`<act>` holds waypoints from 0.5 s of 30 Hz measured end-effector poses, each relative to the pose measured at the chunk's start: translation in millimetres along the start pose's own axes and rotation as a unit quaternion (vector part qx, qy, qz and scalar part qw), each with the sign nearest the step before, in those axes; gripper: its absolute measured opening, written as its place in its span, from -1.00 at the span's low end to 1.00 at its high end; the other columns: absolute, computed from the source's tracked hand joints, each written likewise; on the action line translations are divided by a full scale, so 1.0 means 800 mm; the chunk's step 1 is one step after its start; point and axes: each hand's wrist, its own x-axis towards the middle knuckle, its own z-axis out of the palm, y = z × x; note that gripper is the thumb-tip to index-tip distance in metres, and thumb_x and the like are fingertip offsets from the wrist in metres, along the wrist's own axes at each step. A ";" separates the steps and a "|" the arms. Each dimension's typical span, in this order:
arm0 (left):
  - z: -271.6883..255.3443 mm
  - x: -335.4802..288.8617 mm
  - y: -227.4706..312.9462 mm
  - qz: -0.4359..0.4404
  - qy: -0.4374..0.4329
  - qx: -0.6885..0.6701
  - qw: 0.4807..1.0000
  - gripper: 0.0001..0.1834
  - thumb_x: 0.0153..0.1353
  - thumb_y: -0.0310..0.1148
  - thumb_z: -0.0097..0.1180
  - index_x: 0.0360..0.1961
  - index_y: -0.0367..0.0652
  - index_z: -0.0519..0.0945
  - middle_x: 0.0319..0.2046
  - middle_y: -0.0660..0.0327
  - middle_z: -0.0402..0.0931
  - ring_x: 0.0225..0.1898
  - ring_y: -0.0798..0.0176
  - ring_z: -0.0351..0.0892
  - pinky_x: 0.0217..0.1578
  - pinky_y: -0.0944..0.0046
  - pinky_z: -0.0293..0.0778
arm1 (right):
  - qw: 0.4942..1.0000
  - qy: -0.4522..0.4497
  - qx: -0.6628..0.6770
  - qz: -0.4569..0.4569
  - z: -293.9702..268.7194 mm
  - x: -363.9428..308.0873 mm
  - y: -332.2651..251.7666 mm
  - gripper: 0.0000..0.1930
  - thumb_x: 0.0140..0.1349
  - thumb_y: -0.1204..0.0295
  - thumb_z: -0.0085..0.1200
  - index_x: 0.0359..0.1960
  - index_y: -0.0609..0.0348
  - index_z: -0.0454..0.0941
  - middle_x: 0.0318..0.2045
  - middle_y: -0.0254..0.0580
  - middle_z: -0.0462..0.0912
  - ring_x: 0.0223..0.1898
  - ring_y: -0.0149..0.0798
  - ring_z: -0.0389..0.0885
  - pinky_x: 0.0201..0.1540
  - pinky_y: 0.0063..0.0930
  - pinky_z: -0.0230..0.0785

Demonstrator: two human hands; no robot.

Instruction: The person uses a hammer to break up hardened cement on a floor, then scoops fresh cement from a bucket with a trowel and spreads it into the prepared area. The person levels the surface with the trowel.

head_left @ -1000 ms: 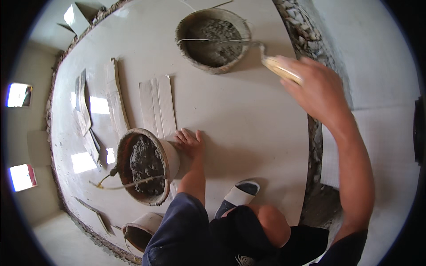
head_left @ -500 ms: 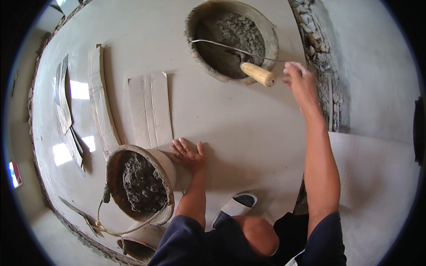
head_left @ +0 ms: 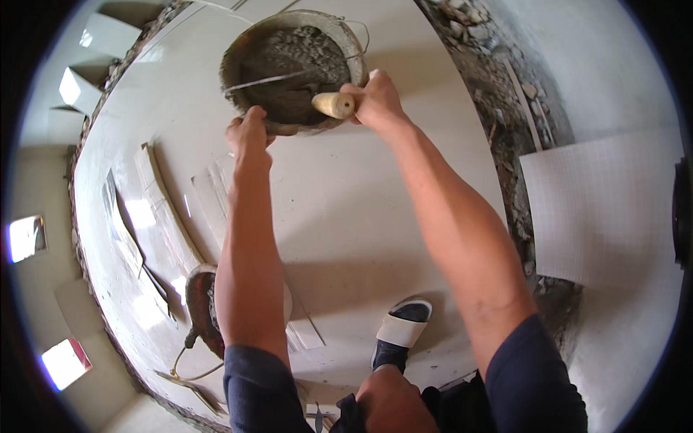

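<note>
A wide bucket [head_left: 237,61] with a mortar-crusted rim stands ahead of me, with wet grey mortar [head_left: 307,54] inside. My left hand [head_left: 249,132] is closed on its near left rim. On its right side my right hand [head_left: 375,101] grips the rim, its fingers partly hidden. A trowel's wooden handle [head_left: 333,105] juts toward me over the near edge, beside my right hand; its blade is mostly hidden. One thin wire handle [head_left: 263,81] crosses the opening, and a wire loop stands up at the far right rim.
A second mortar bucket [head_left: 198,310] stands at the left, partly behind my left forearm. Cardboard strips [head_left: 170,206] and thin curled pieces [head_left: 126,231] lie on the large pale tiles. Rubble [head_left: 505,94] fills a gap along the right wall, beside a pale sheet [head_left: 606,209]. My sandalled foot [head_left: 404,328] is below.
My left hand has left the floor and taken the bucket's rim. My right hand has let the wire handle go and moved onto the rim. The view has shifted.
</note>
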 end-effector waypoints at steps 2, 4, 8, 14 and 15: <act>-0.003 -0.039 0.001 0.033 -0.003 0.008 0.999 -0.73 0.03 -0.39 0.18 -0.25 -0.29 0.51 -0.34 0.14 0.49 -0.38 0.24 0.53 -0.43 0.21 0.51 | 0.997 -0.050 0.060 0.029 -0.031 -0.017 -0.001 -0.66 0.13 0.37 0.18 -0.25 0.49 0.46 -0.46 -0.02 0.61 -0.57 -0.26 0.63 -0.57 -0.41 0.50; -0.006 -0.091 -0.020 0.056 -0.039 -0.111 0.992 -0.83 0.04 -0.40 0.19 -0.35 -0.23 0.52 -0.41 0.20 0.46 -0.43 0.26 0.50 -0.45 0.25 0.49 | 0.984 -0.078 0.128 0.096 -0.074 -0.054 0.002 -0.70 0.19 0.37 0.11 -0.25 0.46 0.49 -0.43 -0.05 0.61 -0.55 -0.29 0.62 -0.60 -0.43 0.49; -0.020 -0.235 -0.062 -0.012 -0.013 -0.091 0.996 -0.91 0.06 -0.44 0.14 -0.38 -0.17 0.52 -0.43 0.30 0.46 -0.48 0.41 0.43 -0.51 0.42 0.37 | 0.981 -0.058 0.139 0.119 -0.167 -0.167 0.025 -0.71 0.17 0.41 0.13 -0.17 0.39 0.45 -0.37 -0.08 0.61 -0.44 -0.34 0.61 -0.49 -0.48 0.47; -0.027 -0.401 -0.109 -0.037 -0.233 -0.075 0.969 -0.45 0.01 -0.46 0.21 0.08 -0.31 0.41 -0.08 0.21 0.50 -0.09 0.35 0.46 -0.02 0.37 0.35 | 0.960 -0.048 0.085 0.262 -0.294 -0.363 0.093 -0.62 0.14 0.52 0.21 -0.06 0.32 0.33 -0.29 -0.11 0.59 -0.33 -0.52 0.53 -0.33 -0.58 0.38; -0.036 -0.421 -0.126 -0.044 -0.275 -0.073 0.958 -0.45 0.02 -0.44 0.22 0.09 -0.31 0.41 -0.07 0.20 0.50 -0.08 0.35 0.46 -0.01 0.35 0.36 | 0.949 -0.025 0.137 0.282 -0.313 -0.393 0.106 -0.61 0.14 0.52 0.21 -0.05 0.32 0.32 -0.30 -0.12 0.59 -0.34 -0.53 0.52 -0.33 -0.59 0.37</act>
